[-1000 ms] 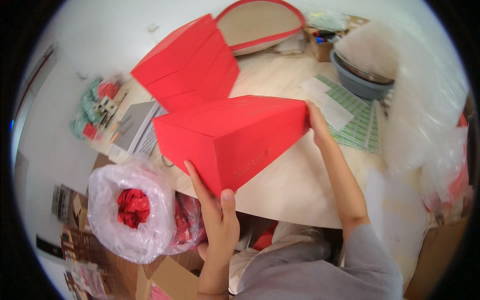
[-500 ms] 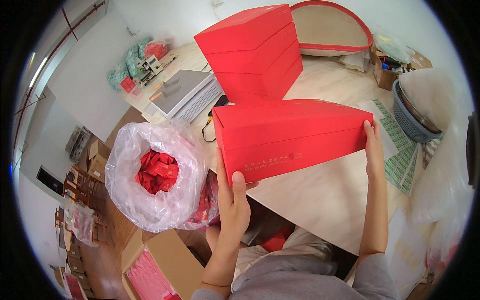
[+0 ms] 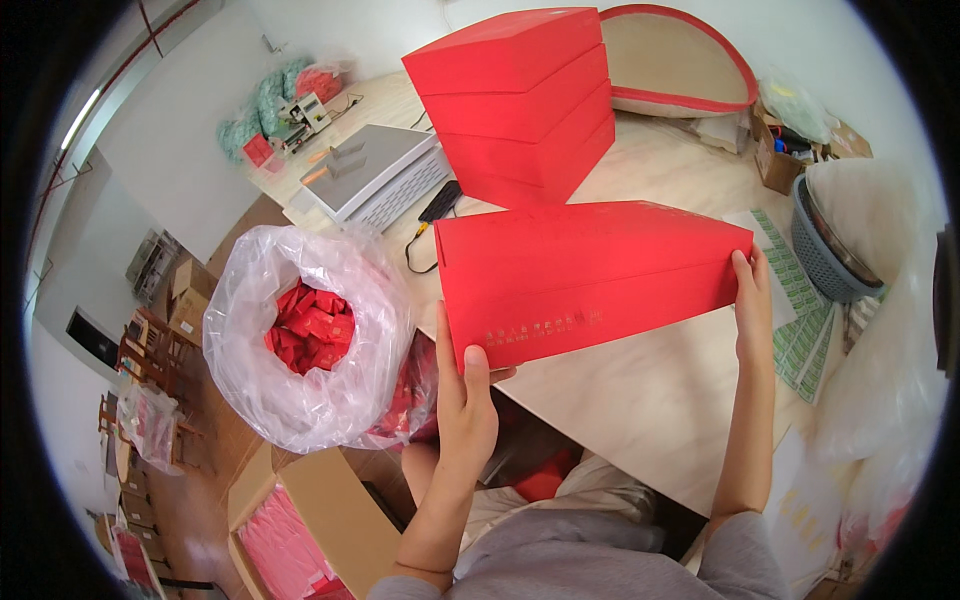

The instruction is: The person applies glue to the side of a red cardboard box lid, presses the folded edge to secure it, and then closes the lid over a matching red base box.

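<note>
A long red gift box (image 3: 590, 280) with small gold lettering along its front is held up between my two hands, over the near part of the table. My left hand (image 3: 468, 400) grips its lower left corner, thumb on the front and fingers partly hidden beneath. At the other end, my right hand (image 3: 748, 290) clasps the right edge, thumb on the front face. Just behind it stands a stack of several similar red boxes (image 3: 515, 110). To the left of my left hand, a clear plastic bag (image 3: 240, 340) gapes open, full of small red packets (image 3: 312, 325).
An open cardboard carton (image 3: 345, 510) with pink-red contents sits at lower left. A grey-topped machine (image 3: 365, 170) and a black device (image 3: 440, 202) lie behind the bag. Green label sheets (image 3: 805, 345) and a blue-grey basket (image 3: 825, 250) are at right on the pale table (image 3: 640, 420).
The box tips slightly, its top face showing less than before. Both hands keep their hold. The surroundings shift a little as my view moves.
</note>
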Demonstrator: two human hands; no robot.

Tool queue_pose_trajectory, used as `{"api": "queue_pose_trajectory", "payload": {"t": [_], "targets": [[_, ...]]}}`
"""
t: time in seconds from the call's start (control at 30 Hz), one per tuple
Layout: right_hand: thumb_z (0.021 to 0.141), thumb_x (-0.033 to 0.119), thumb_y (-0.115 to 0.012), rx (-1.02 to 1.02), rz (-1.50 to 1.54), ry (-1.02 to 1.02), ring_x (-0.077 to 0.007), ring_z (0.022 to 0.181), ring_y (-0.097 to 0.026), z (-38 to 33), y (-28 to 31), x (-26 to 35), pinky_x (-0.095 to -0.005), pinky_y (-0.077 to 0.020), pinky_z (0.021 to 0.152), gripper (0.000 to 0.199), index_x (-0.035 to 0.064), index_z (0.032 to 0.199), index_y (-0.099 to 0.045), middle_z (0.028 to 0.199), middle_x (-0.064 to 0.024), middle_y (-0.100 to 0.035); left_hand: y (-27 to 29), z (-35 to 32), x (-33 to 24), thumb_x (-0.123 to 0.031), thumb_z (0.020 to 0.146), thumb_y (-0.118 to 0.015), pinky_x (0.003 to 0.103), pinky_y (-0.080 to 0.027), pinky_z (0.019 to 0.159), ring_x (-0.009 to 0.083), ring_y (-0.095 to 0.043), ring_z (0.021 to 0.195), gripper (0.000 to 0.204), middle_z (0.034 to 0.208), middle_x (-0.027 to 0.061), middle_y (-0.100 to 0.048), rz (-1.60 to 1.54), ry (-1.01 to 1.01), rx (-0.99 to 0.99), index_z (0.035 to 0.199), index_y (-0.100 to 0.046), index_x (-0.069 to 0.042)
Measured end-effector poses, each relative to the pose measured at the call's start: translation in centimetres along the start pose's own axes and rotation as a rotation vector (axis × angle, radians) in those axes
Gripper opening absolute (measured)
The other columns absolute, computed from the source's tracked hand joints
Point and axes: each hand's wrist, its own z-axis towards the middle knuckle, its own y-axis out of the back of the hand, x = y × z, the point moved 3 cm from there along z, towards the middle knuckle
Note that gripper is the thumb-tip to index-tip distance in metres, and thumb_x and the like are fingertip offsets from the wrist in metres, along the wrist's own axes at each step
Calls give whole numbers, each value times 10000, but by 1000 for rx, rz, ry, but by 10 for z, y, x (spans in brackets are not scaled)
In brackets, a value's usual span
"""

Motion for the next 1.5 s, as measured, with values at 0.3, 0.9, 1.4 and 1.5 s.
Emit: {"api": "queue_pose_trajectory", "payload": {"t": [0.3, 0.9, 1.4, 1.5], "targets": [[958, 254, -463, 0, -79, 131, -177, 1107, -485, -7, -12, 0, -277, -335, 977, 387, -6, 1244, -472, 1192, -111, -535, 18, -21, 16, -310, 1006, -353, 290, -498, 814, 185, -572, 1008, 617, 1291, 138, -470, -37, 68, -2, 1467, -54, -28], [921, 371, -408, -256, 269, -167, -88, 719, -548, 34, 31, -69, -259, -385, 590, 326, 114, 916, -609, 843, 21, -625, -47, -54, -33, -181, 914, -539, 374, -454, 886, 342, -590, 1017, 808, 1278, 328, -429, 81, -198, 441, 1434, 30, 63], [916, 337, -394, -242, 285, -232, -95, 805, -548, 31, 40, -75, -250, -408, 662, 338, 87, 956, -617, 887, 15, -621, -66, -61, -37, -213, 929, -527, 362, -458, 887, 321, -586, 1018, 807, 1216, 298, -480, 140, -185, 503, 1427, 39, 76], [904, 323, -383, -250, 302, -215, -93, 705, -532, 36, 45, -78, -250, -388, 590, 322, 100, 896, -615, 818, 22, -607, -66, -61, -36, -205, 936, -510, 359, -454, 887, 318, -585, 1029, 790, 1223, 297, -478, 116, -196, 487, 1428, 42, 72]]}}
